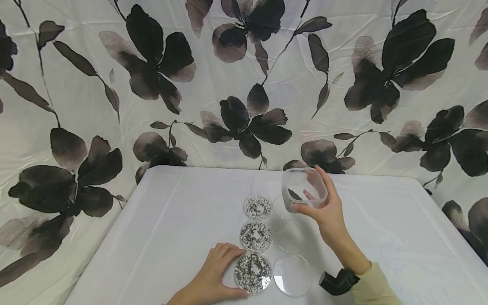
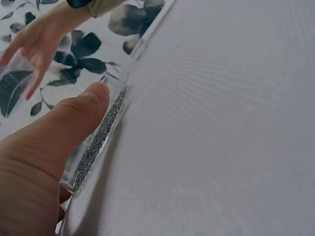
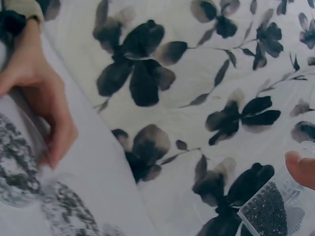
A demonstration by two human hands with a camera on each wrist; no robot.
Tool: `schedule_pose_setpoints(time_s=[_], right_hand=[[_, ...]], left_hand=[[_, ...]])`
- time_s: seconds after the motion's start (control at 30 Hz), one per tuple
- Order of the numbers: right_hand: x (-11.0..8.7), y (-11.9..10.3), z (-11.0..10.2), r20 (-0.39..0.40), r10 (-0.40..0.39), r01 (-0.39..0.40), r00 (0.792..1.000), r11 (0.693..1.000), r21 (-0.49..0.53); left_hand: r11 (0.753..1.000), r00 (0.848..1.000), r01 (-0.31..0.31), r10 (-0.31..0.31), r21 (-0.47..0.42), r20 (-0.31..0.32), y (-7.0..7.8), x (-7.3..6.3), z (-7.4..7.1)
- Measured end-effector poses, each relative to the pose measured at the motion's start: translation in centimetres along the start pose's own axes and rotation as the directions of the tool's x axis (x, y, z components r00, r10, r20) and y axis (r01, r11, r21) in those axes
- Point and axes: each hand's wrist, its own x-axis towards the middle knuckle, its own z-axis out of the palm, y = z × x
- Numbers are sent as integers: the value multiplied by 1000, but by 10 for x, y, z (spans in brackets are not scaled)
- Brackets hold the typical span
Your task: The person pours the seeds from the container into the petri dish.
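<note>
My left hand (image 1: 215, 275) grips the nearest petri dish (image 1: 253, 273) at its sides, thumb at the near edge and fingers at the far edge. Dark granules cover much of its floor; in the left wrist view they form a thin layer behind the clear wall, beside my thumb (image 2: 86, 105). Raised above the table's far right part, my right hand (image 1: 331, 216) holds a clear plastic container (image 1: 286, 184), tilted, with dark granules (image 3: 266, 211) gathered in it. Beyond the gripped dish, a middle petri dish (image 1: 256, 236) and a far petri dish (image 1: 257, 207) hold similar scattered granules.
Right of the filled dishes stand a near clear round lid or dish (image 1: 292, 275), a middle one (image 1: 288, 236) and a far one (image 1: 281, 208), partly behind the container. All rest on a white-covered table (image 1: 171, 212). A floral cloth (image 1: 244, 84) hangs behind its far edge.
</note>
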Motion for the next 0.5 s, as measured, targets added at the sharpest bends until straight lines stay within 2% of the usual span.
schedule_pose_setpoints(time_s=[0.23,0.4,0.5], right_hand=[[19,-10,-15,-74,18,-16,997,999,29],[32,-6,-30,-88,28,-26,996,999,25],[38,1,-40,-108,47,-44,993,999,28]], left_hand=[[999,999,-34,34,20,-14,0,1,1],[1000,1000,27,-27,-11,14,1,0,-1],[999,999,40,-39,-17,22,2,0,-2]])
